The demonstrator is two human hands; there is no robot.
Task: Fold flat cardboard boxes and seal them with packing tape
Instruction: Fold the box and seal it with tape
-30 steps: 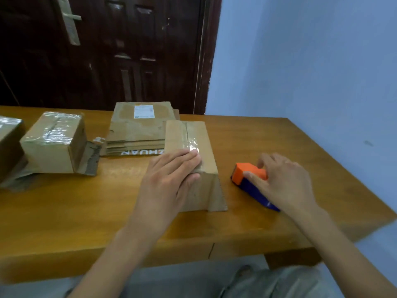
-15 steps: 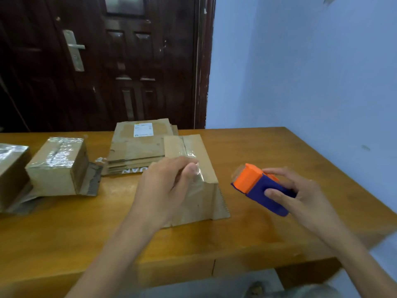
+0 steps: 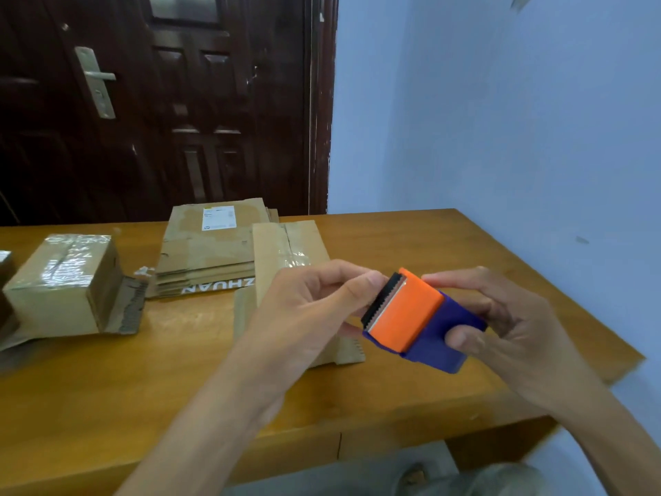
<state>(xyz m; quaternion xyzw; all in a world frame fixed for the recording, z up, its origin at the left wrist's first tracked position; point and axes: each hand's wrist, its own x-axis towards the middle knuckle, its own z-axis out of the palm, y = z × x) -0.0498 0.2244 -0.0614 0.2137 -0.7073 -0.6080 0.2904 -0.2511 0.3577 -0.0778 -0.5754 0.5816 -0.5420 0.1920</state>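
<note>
An orange and blue tape dispenser (image 3: pixel 415 316) is held in the air above the table. My right hand (image 3: pixel 500 323) grips its blue body, fingers curled round it. My left hand (image 3: pixel 314 309) pinches at the toothed cutter end of the dispenser with thumb and fingers. Behind my left hand stands a partly taped cardboard box (image 3: pixel 286 252), with clear tape across its top. A stack of flat cardboard boxes (image 3: pixel 211 252) lies behind it, one with a white label.
A sealed, taped box (image 3: pixel 60 284) sits at the left on the wooden table (image 3: pixel 179 381), with another box at the far left edge. A dark door is behind the table and a blue wall to the right. The table's right edge is near my right hand.
My right hand picked the dispenser off the table and raised it. My left hand left the box top and came over to the dispenser's cutter end. The camera tilted up.
</note>
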